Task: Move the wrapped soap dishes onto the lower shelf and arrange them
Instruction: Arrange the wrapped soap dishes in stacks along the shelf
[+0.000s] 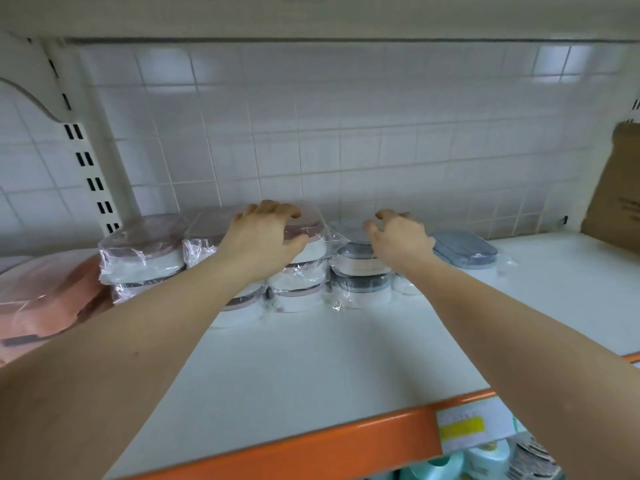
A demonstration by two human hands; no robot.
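Wrapped soap dishes (298, 271): rounded oval plastic boxes in crinkled clear film, sitting in stacks at the back of a smooth white shelf (311, 368) against a glossy white tiled wall (311, 133). Lids are showing dusty pink and grey over white bases.

Left hand (265, 237): lying over the top pink-lidded dish (308, 225) of the middle stack, fingers curling over its far edge, thumb pressing its near side.

Right hand (398, 237): hovering over the grey-lidded stack (360, 268), fingers apart and bent; whether they are touching the film cannot be told.

Single grey dish (465, 252): lying flat just right of that hand.

Shelf front: orange edge strip (311, 448) carrying a paper label (471, 427).

Far right: brown cardboard (616, 181) leaning upright.
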